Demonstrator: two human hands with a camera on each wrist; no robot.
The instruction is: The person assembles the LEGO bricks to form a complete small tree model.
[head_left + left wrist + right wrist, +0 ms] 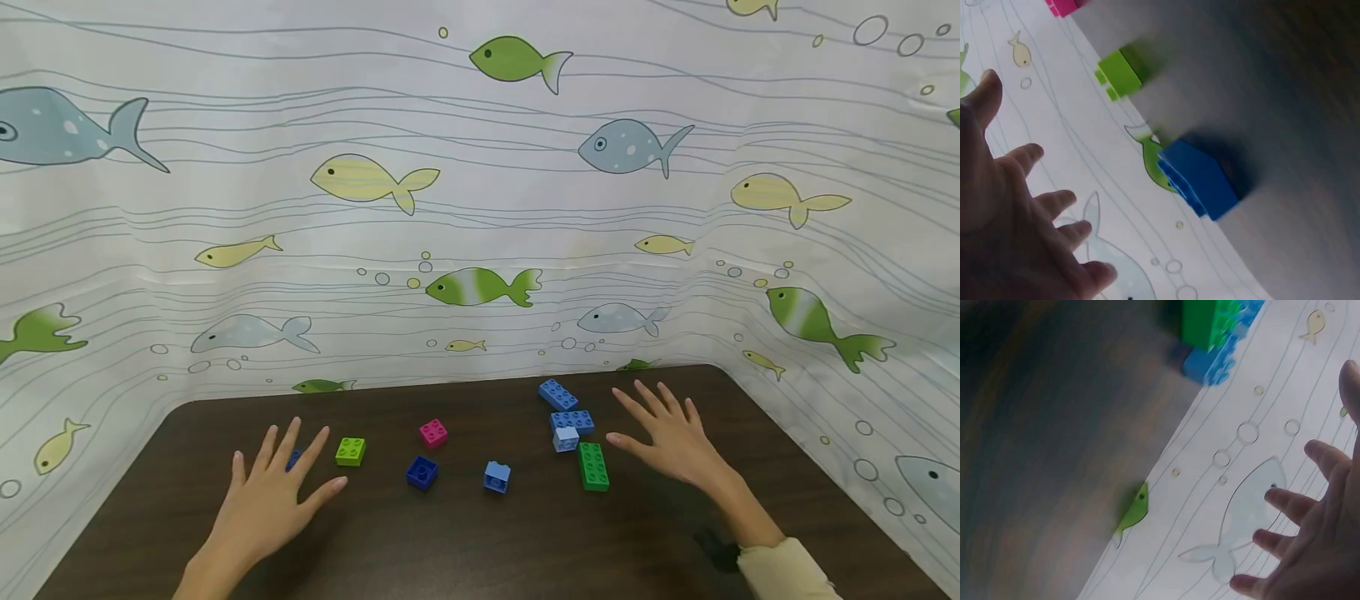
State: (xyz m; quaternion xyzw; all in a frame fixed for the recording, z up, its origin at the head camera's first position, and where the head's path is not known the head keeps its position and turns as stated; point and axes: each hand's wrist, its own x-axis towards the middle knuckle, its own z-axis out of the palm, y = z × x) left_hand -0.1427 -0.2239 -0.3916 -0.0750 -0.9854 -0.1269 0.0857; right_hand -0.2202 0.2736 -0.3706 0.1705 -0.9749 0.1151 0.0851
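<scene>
My left hand (266, 500), fingers spread and holding nothing, hovers over the table's left side. Its fingers partly hide a dark blue brick (1200, 178); a lime green brick (350, 452) lies just right of it. My right hand (671, 437) is likewise spread and holds nothing, right of a long green brick (593, 467). Near that one are two blue bricks, one at the back (558, 394) and one in front of it (572, 422), plus a light blue brick (566, 439). Mid-table sit a pink brick (433, 432), a navy brick (422, 472) and another light blue brick (496, 477).
The dark brown table (450, 550) has rounded far corners. A white curtain (480, 225) printed with fish and wavy lines stands behind it and along both sides. A dark shadow falls on the tabletop beneath the right forearm.
</scene>
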